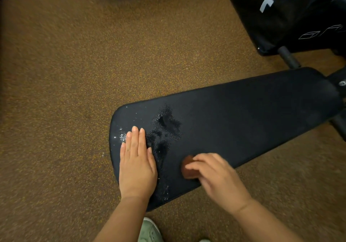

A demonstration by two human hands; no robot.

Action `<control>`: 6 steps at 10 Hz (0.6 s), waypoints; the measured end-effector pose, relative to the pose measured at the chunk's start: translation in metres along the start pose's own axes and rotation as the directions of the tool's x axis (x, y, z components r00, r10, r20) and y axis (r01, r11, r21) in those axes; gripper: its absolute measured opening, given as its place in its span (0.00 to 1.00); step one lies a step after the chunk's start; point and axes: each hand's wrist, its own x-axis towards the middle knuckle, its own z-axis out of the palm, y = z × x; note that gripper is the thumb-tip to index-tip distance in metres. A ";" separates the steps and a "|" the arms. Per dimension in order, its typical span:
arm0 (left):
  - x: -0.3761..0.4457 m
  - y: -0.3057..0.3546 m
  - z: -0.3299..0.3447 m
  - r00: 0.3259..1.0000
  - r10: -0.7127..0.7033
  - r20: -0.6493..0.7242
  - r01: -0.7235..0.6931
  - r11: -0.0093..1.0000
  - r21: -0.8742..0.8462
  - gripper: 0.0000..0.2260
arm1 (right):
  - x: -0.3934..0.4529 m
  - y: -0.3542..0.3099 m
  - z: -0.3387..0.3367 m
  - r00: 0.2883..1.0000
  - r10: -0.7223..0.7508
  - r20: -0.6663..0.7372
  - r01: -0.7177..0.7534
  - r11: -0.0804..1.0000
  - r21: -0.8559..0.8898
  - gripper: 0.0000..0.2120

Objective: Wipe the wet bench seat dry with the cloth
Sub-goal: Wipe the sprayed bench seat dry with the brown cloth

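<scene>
A black padded bench seat runs from lower centre to the right edge. Water droplets and wet patches cover its near left end. My left hand lies flat on the seat, fingers together, just left of the wet patches. My right hand is blurred and grips a small brown cloth, pressed on the seat near its front edge, to the right of the wet area.
Brown speckled rubber floor surrounds the bench. A black box with white markings stands at the top right, beside the bench's black frame tubes. A pale green shoe shows at the bottom edge.
</scene>
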 end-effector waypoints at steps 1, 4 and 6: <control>0.000 0.001 0.000 1.000 -0.008 -0.005 0.008 1.000 0.000 0.24 | 0.027 0.026 -0.006 0.980 0.166 -0.109 -0.173 0.983 -0.062 0.16; -0.001 -0.002 0.000 1.000 0.012 -0.013 -0.012 1.000 -0.005 0.24 | 0.041 -0.031 0.032 0.992 0.106 -0.066 -0.101 0.993 0.067 0.13; -0.001 0.001 -0.001 1.000 -0.008 -0.007 0.008 1.000 -0.012 0.24 | 0.057 0.028 -0.001 0.974 0.177 -0.139 -0.188 0.980 -0.069 0.18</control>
